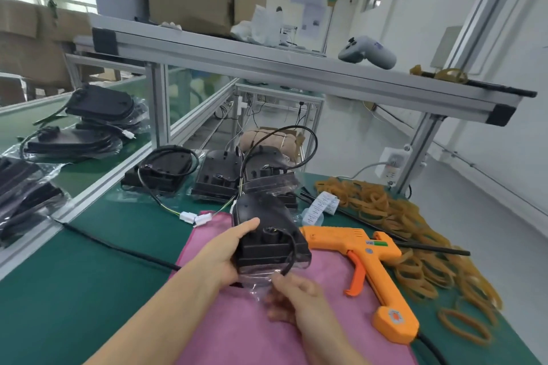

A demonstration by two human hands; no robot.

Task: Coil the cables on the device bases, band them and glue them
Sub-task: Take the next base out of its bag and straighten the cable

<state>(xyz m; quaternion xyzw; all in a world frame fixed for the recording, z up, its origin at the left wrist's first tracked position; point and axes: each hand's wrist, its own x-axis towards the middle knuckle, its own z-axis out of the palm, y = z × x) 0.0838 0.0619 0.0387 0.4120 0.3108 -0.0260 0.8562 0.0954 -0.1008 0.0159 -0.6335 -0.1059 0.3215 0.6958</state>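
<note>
Over the pink cloth (225,320), black bagged device base (264,234) in left hand (219,258); right hand (292,296) pinching its cable (292,255)

- There is a single view, taken from a wide-angle camera worn on the person's head, so no second view overlaps it.
- It looks forward and down over the green tabletop (89,275), with both forearms entering from the bottom edge.
- It sits close to the work: the left hand (221,255) and right hand (292,298) fill the lower middle, above a pink cloth (225,332).
- The picture is tilted, so the aluminium shelf (296,74) overhead slants down to the right.
- The wide lens bends straight lines near the edges and takes in the conveyor belt (89,163) at left and the room's floor (489,172) at right.
</note>
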